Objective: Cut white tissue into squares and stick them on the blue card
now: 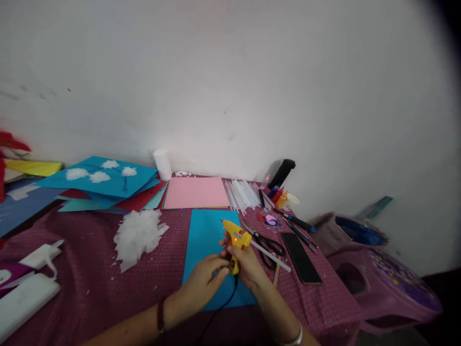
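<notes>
A yellow hot glue gun point(236, 235) with a lit orange light is in my right hand point(248, 266), whose fingers wrap round its handle. From its back sticks out a translucent glue stick point(270, 255). My left hand point(207, 278) is closed at the lower handle, thumb and forefinger against it near the switch; its other fingers are partly hidden. Under both hands lies a blue sheet point(201, 235). The gun's nozzle points up and left above this sheet. Black-handled scissors point(270, 245) lie just right of the gun, partly behind the glue stick.
Left are torn white tissue pieces point(139, 235) and blue sheets with white tufts point(108, 185). Behind lie pink paper point(196, 192) and several glue sticks point(243, 194). A phone point(300, 257) rests near the table's right edge, a pink stool point(382, 283) beyond. The cord point(223, 305) trails down.
</notes>
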Available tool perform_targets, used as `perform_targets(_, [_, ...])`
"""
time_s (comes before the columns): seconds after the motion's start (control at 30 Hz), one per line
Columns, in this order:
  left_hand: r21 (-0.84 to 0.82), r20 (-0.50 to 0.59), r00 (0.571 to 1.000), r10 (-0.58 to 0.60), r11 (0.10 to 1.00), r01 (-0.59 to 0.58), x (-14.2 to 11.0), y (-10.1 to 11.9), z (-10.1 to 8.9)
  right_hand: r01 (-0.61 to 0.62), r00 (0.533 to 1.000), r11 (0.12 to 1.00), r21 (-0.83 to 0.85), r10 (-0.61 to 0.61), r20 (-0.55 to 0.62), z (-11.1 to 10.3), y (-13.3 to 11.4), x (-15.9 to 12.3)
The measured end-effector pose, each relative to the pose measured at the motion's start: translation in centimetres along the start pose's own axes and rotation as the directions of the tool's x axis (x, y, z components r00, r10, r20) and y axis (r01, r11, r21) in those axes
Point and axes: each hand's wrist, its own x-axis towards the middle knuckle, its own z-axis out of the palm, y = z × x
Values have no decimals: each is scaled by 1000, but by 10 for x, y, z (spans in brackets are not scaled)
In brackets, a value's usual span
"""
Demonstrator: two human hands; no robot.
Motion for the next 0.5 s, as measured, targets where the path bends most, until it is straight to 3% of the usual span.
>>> perform_targets(0.13, [306,39,993,115,944,-121,-5,-17,-26,-138,988,989,56,134,79,-2,-12,3])
perform_targets(0.27, [598,243,946,216,734,-321,-4,-47,-31,-316,947,948,24,314,75,-9,-20,2])
perform_targets(0.37, [709,373,919,125,601,-369,-3,-62,-22,-372,923,923,-95,379,72,-20,-21,-6])
perform_targets(0.5, [764,392,920,-9,560,-320,-2,-60,-12,-361,931,918,-164,365,-4,-35,-17,-18])
